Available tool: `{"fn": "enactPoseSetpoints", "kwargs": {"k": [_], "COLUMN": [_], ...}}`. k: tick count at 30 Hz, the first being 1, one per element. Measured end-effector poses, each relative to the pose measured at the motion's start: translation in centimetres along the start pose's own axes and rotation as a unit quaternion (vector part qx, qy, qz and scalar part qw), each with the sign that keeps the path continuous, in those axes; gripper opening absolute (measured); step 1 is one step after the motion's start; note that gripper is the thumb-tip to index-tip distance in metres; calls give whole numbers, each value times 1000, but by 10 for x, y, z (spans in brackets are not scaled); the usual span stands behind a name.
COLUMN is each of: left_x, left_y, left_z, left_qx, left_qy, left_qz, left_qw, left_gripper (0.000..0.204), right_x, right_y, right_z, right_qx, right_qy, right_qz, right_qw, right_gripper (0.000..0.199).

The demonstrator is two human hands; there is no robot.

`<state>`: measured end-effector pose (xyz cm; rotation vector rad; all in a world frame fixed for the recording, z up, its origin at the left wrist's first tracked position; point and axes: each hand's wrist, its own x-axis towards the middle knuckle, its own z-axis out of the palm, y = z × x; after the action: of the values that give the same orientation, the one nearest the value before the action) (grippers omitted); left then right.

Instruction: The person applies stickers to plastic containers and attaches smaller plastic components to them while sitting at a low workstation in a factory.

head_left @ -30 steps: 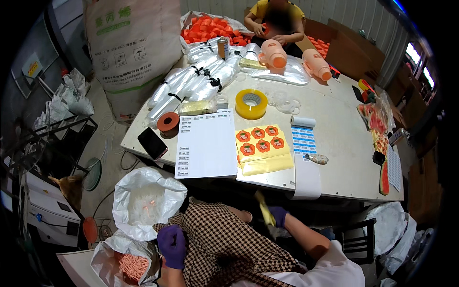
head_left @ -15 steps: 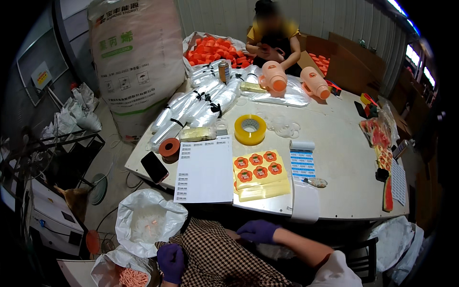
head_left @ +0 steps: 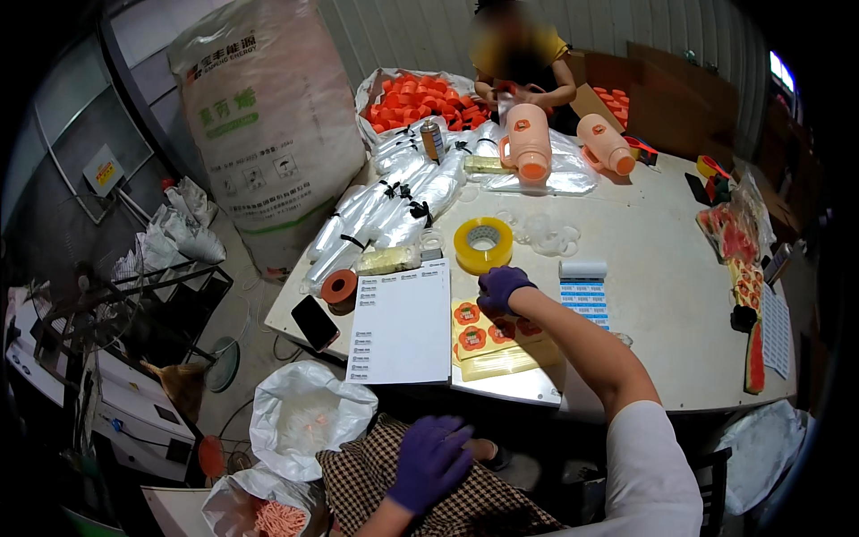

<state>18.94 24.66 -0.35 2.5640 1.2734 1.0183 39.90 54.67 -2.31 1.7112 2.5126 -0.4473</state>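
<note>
My right hand, in a purple glove, is over the far edge of the yellow sticker sheets, close to the roll of yellow tape. Its fingers are curled in together; whatever they may pinch is hidden. The sheets carry red flower-shaped stickers and lie stacked at the table's near edge. Above the checked cloth on my lap, my left hand, gloved alike, has its fingers stretched out and somewhat apart, slightly blurred, with nothing in them. A white label sheet lies left of the stickers.
Across the table, a person handles something near two peach-coloured jugs. Bundled clear plastic bags and a black phone are at the left. Blue labels lie to the right. Open white sacks stand beside my lap.
My right hand has gone from my lap up and forward to the sticker sheets. My left hand has risen and shifted right across my lap, its fingers now spread. The view has shifted slightly.
</note>
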Motion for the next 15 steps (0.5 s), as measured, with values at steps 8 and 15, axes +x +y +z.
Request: {"fn": "enactPoseSetpoints", "kwargs": {"k": [8,15], "left_x": [110,106], "left_y": [-54,-68], "left_z": [101,116], "left_qx": [170,145], "left_qy": [-113,-136], "left_qz": [32,35], "left_qw": [978,979], "left_gripper": [58,44], "right_x": [-17,-44], "right_y": [2,-1], "right_z": [13,7], "right_qx": [5,41], "right_qy": [30,-22], "right_qz": [4,-23], "right_qw": [1000,999], "right_gripper": [39,40]}}
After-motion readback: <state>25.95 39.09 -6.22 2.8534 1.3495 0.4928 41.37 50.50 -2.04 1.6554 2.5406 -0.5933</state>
